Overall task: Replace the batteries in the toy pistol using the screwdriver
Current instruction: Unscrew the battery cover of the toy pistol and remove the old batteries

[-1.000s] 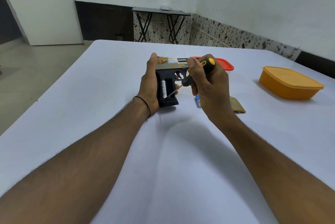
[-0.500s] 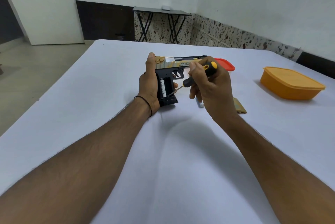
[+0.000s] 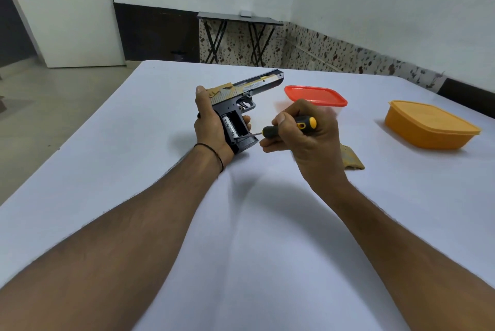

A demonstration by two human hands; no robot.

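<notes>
My left hand (image 3: 207, 121) grips the black-and-gold toy pistol (image 3: 245, 92) by its handle, barrel pointing up and to the right. The handle's side is uncovered and a silver battery (image 3: 231, 126) shows inside the compartment. My right hand (image 3: 308, 137) is closed around the black-and-yellow screwdriver (image 3: 290, 127), whose thin metal tip reaches into the lower end of the compartment. The gold compartment cover (image 3: 352, 160) lies on the white table (image 3: 134, 143), partly hidden behind my right hand.
A clear box with a red lid (image 3: 316, 95) stands behind my right hand. An orange lidded box (image 3: 428, 124) sits at the right. A folding table (image 3: 238, 35) and a door (image 3: 64, 9) are across the room.
The pistol has tilted, so its barrel now points up and right. My right hand has moved right and lower, uncovering the barrel, and the screwdriver tip has slid to the compartment's lower end.
</notes>
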